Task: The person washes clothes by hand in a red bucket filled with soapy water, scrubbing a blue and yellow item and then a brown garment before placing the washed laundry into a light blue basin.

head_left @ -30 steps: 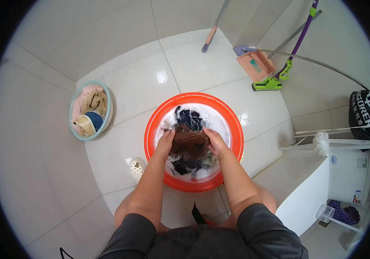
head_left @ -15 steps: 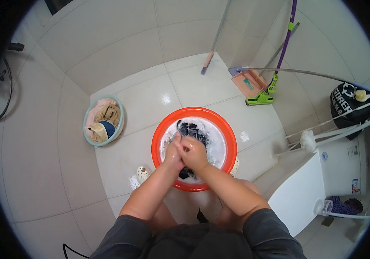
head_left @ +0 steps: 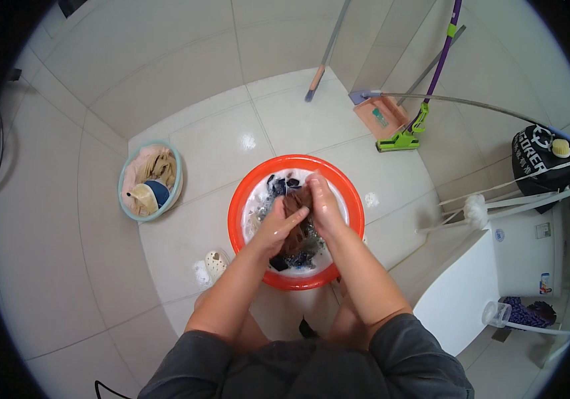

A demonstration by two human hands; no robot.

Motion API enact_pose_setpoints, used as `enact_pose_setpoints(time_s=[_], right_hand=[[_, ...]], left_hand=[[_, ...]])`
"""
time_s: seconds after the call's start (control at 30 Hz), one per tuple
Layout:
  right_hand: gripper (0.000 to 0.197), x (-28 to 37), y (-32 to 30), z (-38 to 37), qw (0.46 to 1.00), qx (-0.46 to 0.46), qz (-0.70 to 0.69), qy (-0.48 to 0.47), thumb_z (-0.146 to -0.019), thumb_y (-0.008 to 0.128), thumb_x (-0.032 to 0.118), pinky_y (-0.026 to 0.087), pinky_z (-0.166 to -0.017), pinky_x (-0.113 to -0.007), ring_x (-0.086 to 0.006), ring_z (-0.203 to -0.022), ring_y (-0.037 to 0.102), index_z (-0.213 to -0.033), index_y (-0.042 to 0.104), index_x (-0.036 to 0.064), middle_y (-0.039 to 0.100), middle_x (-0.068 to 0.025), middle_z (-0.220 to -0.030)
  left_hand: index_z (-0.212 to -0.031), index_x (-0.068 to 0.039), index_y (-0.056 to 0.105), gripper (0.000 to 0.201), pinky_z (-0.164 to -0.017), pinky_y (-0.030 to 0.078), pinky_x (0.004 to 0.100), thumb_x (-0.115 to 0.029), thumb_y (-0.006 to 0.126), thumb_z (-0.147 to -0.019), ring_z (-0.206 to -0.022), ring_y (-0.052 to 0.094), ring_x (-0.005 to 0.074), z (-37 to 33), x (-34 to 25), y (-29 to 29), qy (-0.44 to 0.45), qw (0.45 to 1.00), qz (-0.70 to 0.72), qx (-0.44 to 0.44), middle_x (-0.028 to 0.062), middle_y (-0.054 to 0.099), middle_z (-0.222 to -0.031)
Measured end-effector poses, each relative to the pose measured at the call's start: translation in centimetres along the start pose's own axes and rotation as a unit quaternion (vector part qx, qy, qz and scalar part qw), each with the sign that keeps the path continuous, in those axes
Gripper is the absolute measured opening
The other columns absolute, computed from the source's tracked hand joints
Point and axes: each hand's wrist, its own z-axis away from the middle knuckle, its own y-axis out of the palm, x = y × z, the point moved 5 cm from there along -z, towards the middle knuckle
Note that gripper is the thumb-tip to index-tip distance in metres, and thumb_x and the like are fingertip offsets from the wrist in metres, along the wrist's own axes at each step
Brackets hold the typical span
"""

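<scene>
We see the left hand [head_left: 277,227] and the right hand [head_left: 325,205], close together, both gripping one brown cloth [head_left: 293,241] over foamy water [head_left: 257,201] in the red tub [head_left: 236,226].

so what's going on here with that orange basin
A person is working a wet brown cloth over an orange basin, with the left grip and the right grip both closed on it. Below, dark clothes lie among white suds; whether the brown cloth's lower end touches them is hard to tell. Off to the left, a light blue basin on the floor holds pink and tan cloths.
</scene>
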Motion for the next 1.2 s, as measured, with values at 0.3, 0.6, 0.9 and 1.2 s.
enact_pose_setpoints(time_s=[0.3, 0.6, 0.9, 1.2], right_hand=[[0.073, 0.7, -0.8, -0.5, 0.950, 0.197, 0.236, -0.056, -0.078, 0.065, 0.030, 0.026, -0.103, -0.033, -0.0232, -0.120, 0.037, -0.134, 0.028, 0.0043, 0.041, -0.0137, -0.126], [0.029, -5.7, -3.0, -1.3, 0.938, 0.122, 0.324, -0.029, -0.073, 0.053, 0.004, 0.043, -0.081, -0.029, -0.0205, -0.088, 0.056, -0.102, 0.051, 0.0028, 0.059, -0.0116, -0.091], [0.038, -2.9, -0.2, -1.5, 0.998, 0.032, -0.057, 0.006, -0.080, 0.042, 0.003, 0.042, -0.086, -0.029, -0.0197, -0.098, 0.052, -0.119, 0.043, 0.0072, 0.051, -0.0114, -0.108], [0.017, -1.9, -0.3, -1.7, 0.870, -0.096, 0.443, -0.196, -0.082, 0.056, 0.019, 0.043, -0.069, -0.040, -0.0343, -0.075, 0.053, -0.073, 0.058, 0.0046, 0.052, -0.0156, -0.074]], left_hand=[[-0.101, 0.002, 0.057, 0.020, -0.076, 0.047, 0.0281, -0.005, 0.057, -0.083, -0.084, 0.059, 0.0144, -0.3, -2.9, -3.4, 0.008, 0.993, -0.044, -0.113, 0.0071, 0.061, -0.094], [-0.107, 0.002, 0.050, 0.027, -0.085, 0.045, 0.0346, -0.018, 0.052, -0.089, -0.091, 0.056, 0.0212, 0.1, -7.7, -6.2, 0.138, 0.970, 0.112, -0.164, 0.0109, 0.058, -0.099], [-0.115, -0.010, 0.046, 0.027, -0.087, 0.044, 0.0379, -0.022, 0.050, -0.090, -0.100, 0.052, 0.0222, -2.2, -1.2, -8.1, 0.065, 0.930, 0.257, -0.255, 0.0066, 0.054, -0.108], [-0.110, -0.008, 0.051, 0.030, -0.074, 0.049, 0.0336, -0.030, 0.050, -0.090, -0.087, 0.057, 0.0192, -2.5, 3.7, -2.0, -0.070, 0.928, 0.258, -0.261, 0.0070, 0.058, -0.099]])
